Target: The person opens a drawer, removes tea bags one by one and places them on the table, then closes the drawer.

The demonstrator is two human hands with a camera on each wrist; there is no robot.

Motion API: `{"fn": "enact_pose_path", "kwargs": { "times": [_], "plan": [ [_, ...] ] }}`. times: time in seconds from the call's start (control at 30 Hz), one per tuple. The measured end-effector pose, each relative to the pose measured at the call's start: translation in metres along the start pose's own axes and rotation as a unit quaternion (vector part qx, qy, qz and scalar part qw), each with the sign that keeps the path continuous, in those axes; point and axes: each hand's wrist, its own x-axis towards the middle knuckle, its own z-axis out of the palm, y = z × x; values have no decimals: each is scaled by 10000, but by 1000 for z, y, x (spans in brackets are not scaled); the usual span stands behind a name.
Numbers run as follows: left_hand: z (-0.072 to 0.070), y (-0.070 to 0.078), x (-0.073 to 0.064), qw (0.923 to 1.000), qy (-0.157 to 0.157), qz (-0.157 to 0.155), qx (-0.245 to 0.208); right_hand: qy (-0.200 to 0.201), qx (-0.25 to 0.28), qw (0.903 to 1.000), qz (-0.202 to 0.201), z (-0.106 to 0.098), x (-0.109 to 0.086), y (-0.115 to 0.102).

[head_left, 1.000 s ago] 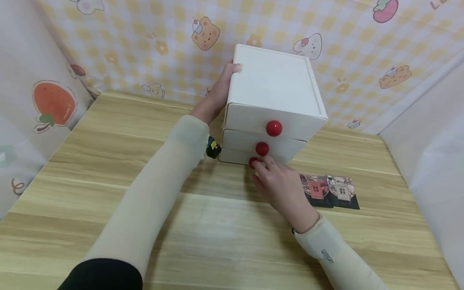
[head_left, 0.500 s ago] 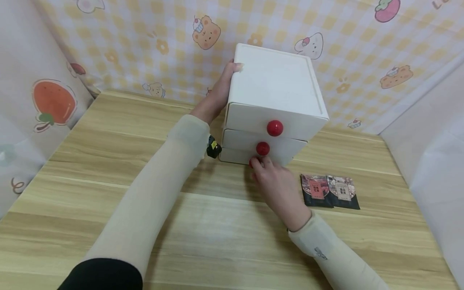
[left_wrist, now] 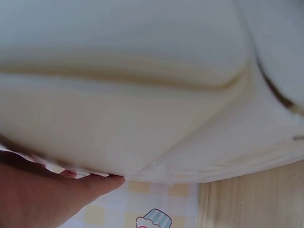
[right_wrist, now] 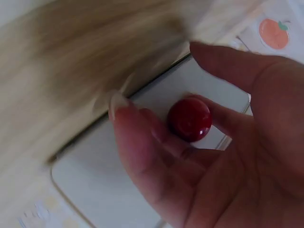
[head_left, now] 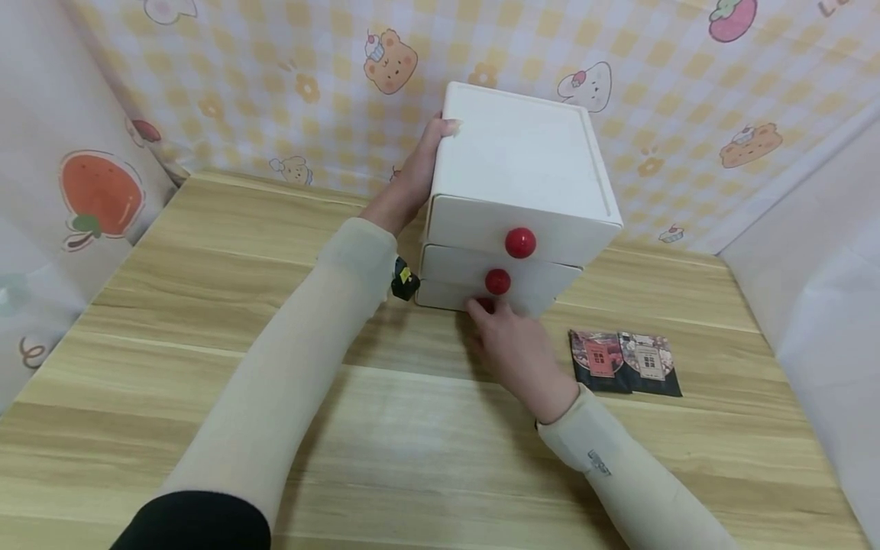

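At the bottom drawer (head_left: 443, 296) of the white drawer unit (head_left: 522, 149), my right hand (head_left: 519, 344) has shifted: one fingertip is off the front of the bottom red knob (right_wrist: 190, 118) and down its left side, wrist slightly further in. Hold looks better seated, I'd judge; drawer front still reads flush, no travel visible. Right fingers (right_wrist: 137, 147) narrow around the knob, one either side, forearm angled in from my right. Left hand (head_left: 415, 172) grips the unit's upper left edge, thumb over the top. Unit stands on the worktop (head_left: 399, 435); red-labelled packet (head_left: 600, 359) and pale-labelled packet (head_left: 649, 359) lie to its right.
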Motion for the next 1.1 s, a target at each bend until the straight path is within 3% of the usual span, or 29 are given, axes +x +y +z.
{"fn": "enact_pose_path", "kwargs": {
  "times": [0.2, 0.33, 0.5, 0.87, 1.1],
  "plan": [
    [0, -1, -1, 10000, -6, 14, -23, -72, 478, 9988, 18, 0, 7, 0],
    [0, -1, -1, 10000, -6, 49, -29, 147, 384, 9992, 5, 4, 8, -2],
    [-1, 0, -1, 10000, -6, 15, -36, 139, 283, 9995, 92, 4, 7, -3],
    [-3, 0, 0, 9999, 26, 55, -125, 325, 530, 9979, 194, 5, 9, -3],
    [-2, 5, 3, 9979, 112, 602, -231, 399, 623, 9972, 105, 4, 9, 0]
  ]
}}
